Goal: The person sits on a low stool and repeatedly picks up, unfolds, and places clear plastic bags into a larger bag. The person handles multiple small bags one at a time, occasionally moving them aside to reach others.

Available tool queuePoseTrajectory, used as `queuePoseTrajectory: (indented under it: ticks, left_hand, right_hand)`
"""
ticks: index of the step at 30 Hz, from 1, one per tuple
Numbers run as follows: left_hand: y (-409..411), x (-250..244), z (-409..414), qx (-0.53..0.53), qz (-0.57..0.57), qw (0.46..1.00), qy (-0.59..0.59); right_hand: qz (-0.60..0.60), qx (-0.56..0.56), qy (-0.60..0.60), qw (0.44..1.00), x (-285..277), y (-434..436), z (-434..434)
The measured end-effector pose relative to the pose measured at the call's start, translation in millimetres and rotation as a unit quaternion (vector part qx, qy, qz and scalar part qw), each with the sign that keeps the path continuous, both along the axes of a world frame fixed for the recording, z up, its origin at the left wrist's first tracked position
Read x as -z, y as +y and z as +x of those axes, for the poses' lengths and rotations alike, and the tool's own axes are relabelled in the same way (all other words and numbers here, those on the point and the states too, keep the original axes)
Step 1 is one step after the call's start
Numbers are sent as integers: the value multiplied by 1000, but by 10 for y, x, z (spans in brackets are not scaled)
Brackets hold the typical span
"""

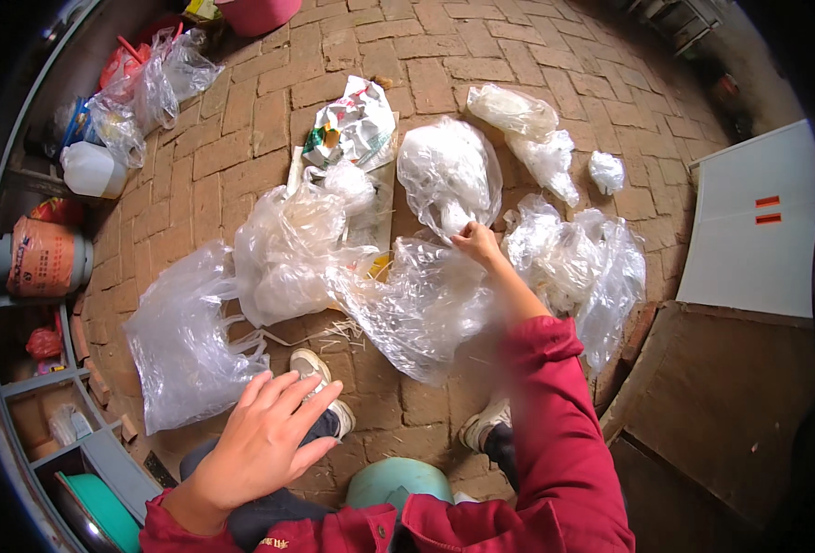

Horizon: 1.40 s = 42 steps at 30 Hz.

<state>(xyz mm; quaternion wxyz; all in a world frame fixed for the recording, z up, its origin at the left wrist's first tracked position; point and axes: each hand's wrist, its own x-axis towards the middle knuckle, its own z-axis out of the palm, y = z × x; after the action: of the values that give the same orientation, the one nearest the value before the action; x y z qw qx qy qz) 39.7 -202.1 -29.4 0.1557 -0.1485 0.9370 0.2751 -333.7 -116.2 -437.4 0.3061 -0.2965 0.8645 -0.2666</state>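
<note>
My right hand (477, 242) reaches forward and pinches the near edge of a rounded clear plastic bag (449, 162) with white wadded plastic inside. My left hand (276, 428) hangs over my left shoe with its fingers apart, holding nothing. Between my hands a crumpled clear plastic sheet (421, 304) lies on the bricks. To its left sits a bulky heap of clear plastic bags (290, 256). A flattened plastic carrier bag (190, 339) is beside my left hand. More crumpled clear bags (573, 256) lie right of my right hand.
Farther off lie a printed white bag (352, 128), a bundled bag (518, 114) and a small plastic ball (606, 172). A white jug (93, 169) and a grey gas cylinder (79, 256) stand left. A white panel (753, 228) borders the right. A turquoise stool (399, 479) is below me.
</note>
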Motion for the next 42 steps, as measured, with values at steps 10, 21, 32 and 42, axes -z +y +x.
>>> queuePoseTrajectory:
  ticks: [10, 21, 32, 42]
  left_hand:
    - [272, 3, 172, 52, -64, 989, 126]
    - [403, 373, 76, 57, -57, 996, 49]
    - [697, 509, -172, -28, -22, 978, 207]
    - [817, 205, -376, -252, 596, 725, 235]
  right_hand:
    - [-232, 103, -376, 891, -2034, 786, 249]
    - [-13, -78, 339, 937, -2398, 1399, 1858]
    - [-431, 144, -328, 828, -3329, 1385, 1575]
    - [-325, 81, -458, 823, -3775, 1434, 1976]
